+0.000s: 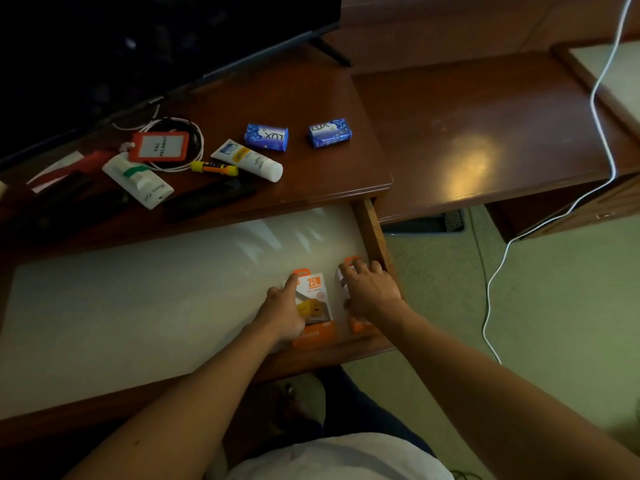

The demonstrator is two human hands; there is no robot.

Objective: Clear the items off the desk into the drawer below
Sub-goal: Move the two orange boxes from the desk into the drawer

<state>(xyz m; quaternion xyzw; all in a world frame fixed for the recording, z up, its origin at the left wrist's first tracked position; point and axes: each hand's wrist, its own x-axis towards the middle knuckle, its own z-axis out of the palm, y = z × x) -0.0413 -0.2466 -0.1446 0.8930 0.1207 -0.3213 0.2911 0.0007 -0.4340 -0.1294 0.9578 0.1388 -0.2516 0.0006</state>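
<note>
The drawer (138, 306) is pulled out below the desk, lined white inside. In its front right corner lie two orange-and-white charger boxes. My left hand (284, 310) rests on the left box (317, 292), marked 25W. My right hand (370, 289) covers most of the right box (358, 325). On the desk (311, 98) lie two blue soap bars (266, 136) (330, 132), a white cream tube (246, 160), a yellow marker (214, 167), an orange badge holder (159, 146), a white bottle (138, 180) and a black remote (209, 199).
A TV (138, 39) stands at the back left of the desk. A lower wooden table (485, 140) adjoins on the right. A white cable (604, 133) hangs down across it to the green carpet (554, 306).
</note>
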